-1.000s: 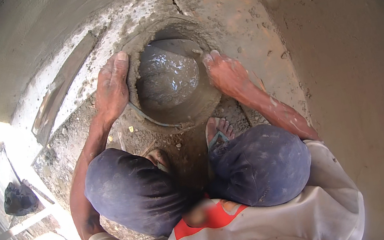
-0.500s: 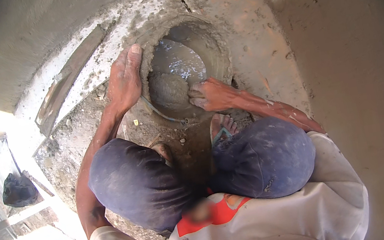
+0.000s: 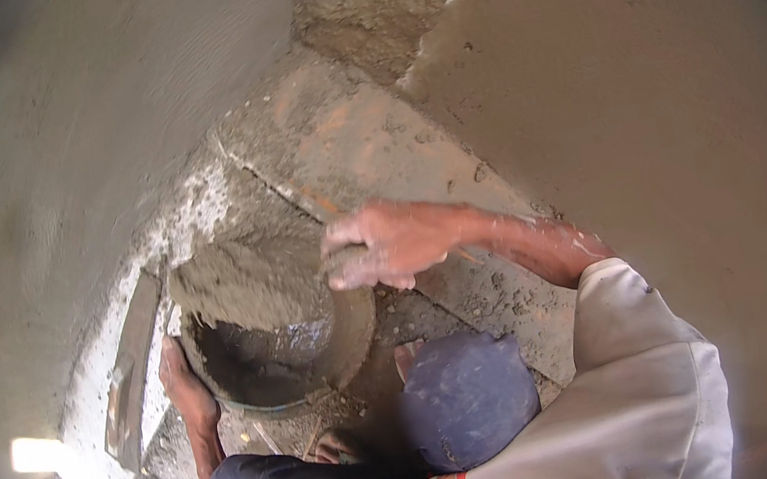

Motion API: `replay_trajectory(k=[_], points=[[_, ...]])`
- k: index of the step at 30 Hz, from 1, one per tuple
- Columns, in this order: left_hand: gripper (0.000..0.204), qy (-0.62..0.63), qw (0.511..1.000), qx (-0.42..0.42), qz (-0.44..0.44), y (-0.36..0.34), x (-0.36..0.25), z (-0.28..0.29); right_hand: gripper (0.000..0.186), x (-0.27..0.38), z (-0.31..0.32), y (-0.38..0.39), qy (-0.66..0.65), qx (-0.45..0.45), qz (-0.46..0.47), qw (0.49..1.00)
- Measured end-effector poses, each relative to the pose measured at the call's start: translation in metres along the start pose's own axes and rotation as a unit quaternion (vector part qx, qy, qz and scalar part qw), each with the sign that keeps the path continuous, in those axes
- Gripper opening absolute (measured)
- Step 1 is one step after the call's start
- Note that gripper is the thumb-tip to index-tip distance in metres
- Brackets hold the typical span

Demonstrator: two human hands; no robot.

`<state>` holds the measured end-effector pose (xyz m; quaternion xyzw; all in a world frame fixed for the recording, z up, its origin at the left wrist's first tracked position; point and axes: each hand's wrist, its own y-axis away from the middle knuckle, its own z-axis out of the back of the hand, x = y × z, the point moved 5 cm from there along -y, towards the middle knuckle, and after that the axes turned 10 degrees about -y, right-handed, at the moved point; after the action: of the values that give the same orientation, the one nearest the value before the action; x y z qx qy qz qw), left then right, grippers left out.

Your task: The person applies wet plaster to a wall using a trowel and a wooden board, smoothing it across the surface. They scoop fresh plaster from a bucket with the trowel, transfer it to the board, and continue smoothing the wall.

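Note:
A round, mortar-crusted bucket (image 3: 347, 352) stands low in front of me, with wet grey mortar and some water inside. My left hand (image 3: 187, 389) is closed on its left side near the rim. Above the bucket, my right hand (image 3: 384, 244) is closed round the handle end of what looks like a trowel. Its blade is hidden under a thick heap of wet mortar (image 3: 250, 287), which hangs over the bucket's far side.
A freshly plastered wall (image 3: 125, 90) rises ahead, and another smooth plastered surface (image 3: 642, 145) lies to the right. Between them is a rough unplastered patch (image 3: 366, 14). A wooden board (image 3: 133, 368) lies left of the bucket. My knees (image 3: 471, 397) are close to the bucket.
My right hand has lifted the mortar-laden trowel up out of the bucket. My view has swung, so the bucket now appears lower and further left. My left hand stays on the bucket.

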<state>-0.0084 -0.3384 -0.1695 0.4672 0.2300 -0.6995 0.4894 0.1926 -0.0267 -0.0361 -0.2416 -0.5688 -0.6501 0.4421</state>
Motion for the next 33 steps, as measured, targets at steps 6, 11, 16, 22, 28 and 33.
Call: replay_trajectory(k=[6, 11, 16, 22, 28, 33], points=[[0.058, 0.085, 0.994, 0.062, 0.016, -0.014, 0.019, -0.019, 0.032, -0.042, 0.215, 0.042, -0.246, -0.232, 0.04, 0.94], [0.059, -0.029, 0.999, 0.003, -0.034, -0.012, 0.027, 0.002, 0.029, -0.017, 0.224, 0.149, -0.115, -0.552, 0.183, 0.805], [0.058, -0.097, 0.988, 0.117, -0.042, -0.009, -0.013, -0.014, 0.031, -0.049, 0.106, 0.117, -0.109, -0.436, 0.052, 0.892], [0.066, -0.052, 0.976, 0.195, -0.087, 0.005, -0.076, -0.046, 0.031, -0.11, -0.051, -0.002, 0.382, -0.251, 0.079, 0.886], [0.069, -0.117, 0.97, 0.151, -0.148, 0.012, -0.055, -0.052, 0.025, -0.107, -0.076, -0.082, 0.577, -0.143, 0.11, 0.796], [0.067, -0.16, 0.968, 0.126, -0.147, 0.016, -0.053, -0.049, 0.014, -0.139, -0.074, -0.088, 0.53, -0.023, 0.09, 0.843]])
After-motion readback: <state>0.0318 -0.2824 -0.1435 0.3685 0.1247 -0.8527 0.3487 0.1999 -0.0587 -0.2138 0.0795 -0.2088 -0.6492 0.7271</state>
